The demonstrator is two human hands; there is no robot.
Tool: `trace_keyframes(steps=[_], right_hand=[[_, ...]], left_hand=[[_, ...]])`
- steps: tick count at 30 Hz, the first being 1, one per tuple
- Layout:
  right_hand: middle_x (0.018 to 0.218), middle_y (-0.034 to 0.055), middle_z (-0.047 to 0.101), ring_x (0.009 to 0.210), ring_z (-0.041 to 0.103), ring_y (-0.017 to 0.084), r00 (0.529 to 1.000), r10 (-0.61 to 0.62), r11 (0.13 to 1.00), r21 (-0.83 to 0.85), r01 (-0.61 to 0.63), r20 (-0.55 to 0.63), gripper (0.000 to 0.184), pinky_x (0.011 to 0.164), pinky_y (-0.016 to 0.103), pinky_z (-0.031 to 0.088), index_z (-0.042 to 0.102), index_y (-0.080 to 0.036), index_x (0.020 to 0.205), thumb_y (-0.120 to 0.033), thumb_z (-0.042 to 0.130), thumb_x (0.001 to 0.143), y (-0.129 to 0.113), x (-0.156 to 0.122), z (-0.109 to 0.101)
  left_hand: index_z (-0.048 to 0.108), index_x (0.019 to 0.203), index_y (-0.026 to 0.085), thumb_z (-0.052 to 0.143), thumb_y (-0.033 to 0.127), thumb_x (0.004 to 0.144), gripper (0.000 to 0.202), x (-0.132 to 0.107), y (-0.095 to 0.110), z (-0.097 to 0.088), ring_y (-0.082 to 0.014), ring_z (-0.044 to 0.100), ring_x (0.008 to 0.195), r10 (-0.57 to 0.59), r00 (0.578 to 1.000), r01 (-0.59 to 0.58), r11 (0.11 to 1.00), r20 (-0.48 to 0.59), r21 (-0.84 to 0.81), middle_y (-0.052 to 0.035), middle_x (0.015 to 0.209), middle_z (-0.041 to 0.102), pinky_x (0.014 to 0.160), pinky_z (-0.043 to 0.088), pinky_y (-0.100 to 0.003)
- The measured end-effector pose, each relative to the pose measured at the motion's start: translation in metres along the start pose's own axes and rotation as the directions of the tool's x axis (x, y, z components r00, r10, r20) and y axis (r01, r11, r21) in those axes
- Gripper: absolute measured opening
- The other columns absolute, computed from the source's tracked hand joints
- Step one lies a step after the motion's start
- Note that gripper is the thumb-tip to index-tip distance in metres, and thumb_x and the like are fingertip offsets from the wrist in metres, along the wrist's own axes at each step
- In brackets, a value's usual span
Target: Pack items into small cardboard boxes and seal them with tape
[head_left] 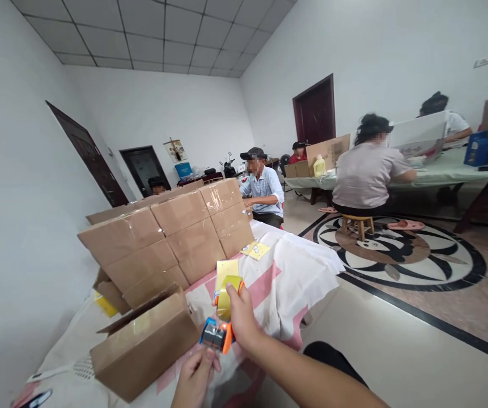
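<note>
1. The tape dispenser (220, 317) sits right between both hands, low over the near edge of the worktop (286, 272). It stands tilted, its long axis running from the blue-orange base up to the yellow roll.
2. The right hand (241, 320) is clamped on it from the right side and is the nearer one.
3. The left hand (195, 377) is just beneath, fingertips touching the base; I cannot tell if it grips.
4. An open cardboard box (145, 345) lies just left of the hands.

Head camera looks forward and down, close above the table (295, 266).
</note>
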State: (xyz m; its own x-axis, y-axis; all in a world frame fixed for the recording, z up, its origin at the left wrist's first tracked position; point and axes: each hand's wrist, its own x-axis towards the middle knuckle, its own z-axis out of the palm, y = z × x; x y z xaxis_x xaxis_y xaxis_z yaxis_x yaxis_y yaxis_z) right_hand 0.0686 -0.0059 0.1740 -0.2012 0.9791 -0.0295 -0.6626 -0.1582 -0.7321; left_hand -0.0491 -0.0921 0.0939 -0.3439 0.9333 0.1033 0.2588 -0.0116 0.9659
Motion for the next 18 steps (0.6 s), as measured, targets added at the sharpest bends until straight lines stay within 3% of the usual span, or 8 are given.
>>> trace_keyframes(steps=[4,8,13,18], right_hand=[[0.062,0.0013,0.067,0.051,0.063,0.016,1.000,0.018,0.995,0.101,-0.016,-0.013,0.036,0.047,0.024,0.045,0.051,-0.019,0.089,-0.052,0.061,0.080,-0.020,0.004,-0.002],[0.068,0.0007,0.068,0.055,0.064,0.015,0.997,-0.046,0.992,0.116,0.053,-0.057,0.035,0.052,0.025,0.049,0.053,-0.018,0.093,-0.050,0.064,0.081,-0.030,0.012,-0.007],[0.072,0.0012,0.068,0.062,0.066,0.016,0.988,-0.143,0.988,0.055,0.145,-0.054,0.042,0.054,0.025,0.051,0.054,-0.018,0.095,-0.053,0.070,0.079,-0.036,0.016,-0.016],[0.081,0.0037,0.071,0.072,0.069,0.018,0.983,-0.181,0.983,-0.051,0.179,-0.032,0.047,0.062,0.027,0.055,0.057,-0.018,0.097,-0.058,0.070,0.078,-0.044,0.008,-0.019]], left_hand=[[0.061,0.054,0.014,0.051,0.096,0.057,0.083,0.014,0.041,0.003,-0.0080,0.026,0.042,-0.014,0.986,-0.004,0.994,0.164,0.108,0.0052,0.041,0.029,0.047,0.018,-0.024],[0.055,0.058,0.016,0.059,0.096,0.048,0.080,0.029,0.060,0.013,-0.0071,0.026,0.043,0.010,0.983,-0.024,0.997,0.182,0.073,0.0061,0.045,0.032,0.046,0.018,-0.023],[0.041,0.054,0.020,0.053,0.095,0.058,0.076,0.032,0.031,0.035,-0.0061,0.022,0.041,0.038,0.986,-0.026,0.997,0.161,-0.076,0.0069,0.041,0.028,0.044,0.016,-0.022],[0.042,0.054,0.020,0.049,0.091,0.069,0.073,0.031,-0.005,0.041,-0.0056,0.022,0.038,0.089,0.985,-0.071,0.990,0.147,-0.122,0.0058,0.038,0.030,0.043,0.016,-0.021]])
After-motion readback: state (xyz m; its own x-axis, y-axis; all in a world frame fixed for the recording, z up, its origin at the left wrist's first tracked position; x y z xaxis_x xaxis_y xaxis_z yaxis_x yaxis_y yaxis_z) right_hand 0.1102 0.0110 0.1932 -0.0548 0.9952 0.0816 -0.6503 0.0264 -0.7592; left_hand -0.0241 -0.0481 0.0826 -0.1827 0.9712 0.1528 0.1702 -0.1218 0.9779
